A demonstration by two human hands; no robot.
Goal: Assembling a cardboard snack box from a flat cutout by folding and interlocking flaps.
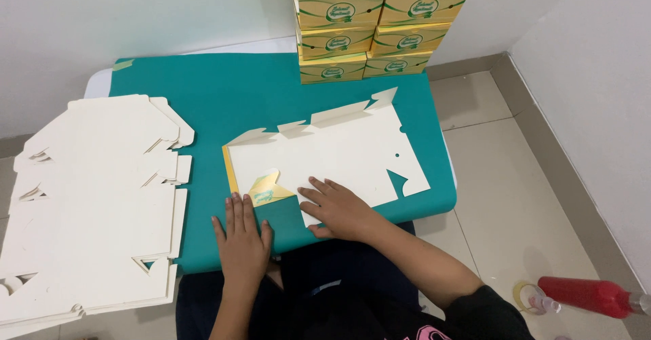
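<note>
A flat white cardboard box blank (339,153) lies unprinted side up on the teal-covered table (224,96). One small corner flap (268,189) is folded over and shows its yellow printed side. My left hand (242,241) lies flat on the teal cover just below that flap, fingers together, holding nothing. My right hand (337,208) presses palm down on the blank's near edge, fingers spread toward the folded flap.
A thick stack of unfolded white blanks (95,197) fills the table's left side. Several assembled yellow boxes (380,24) are stacked against the wall at the back. On the tiled floor at right lie a red bottle (586,296) and a tape roll (525,294).
</note>
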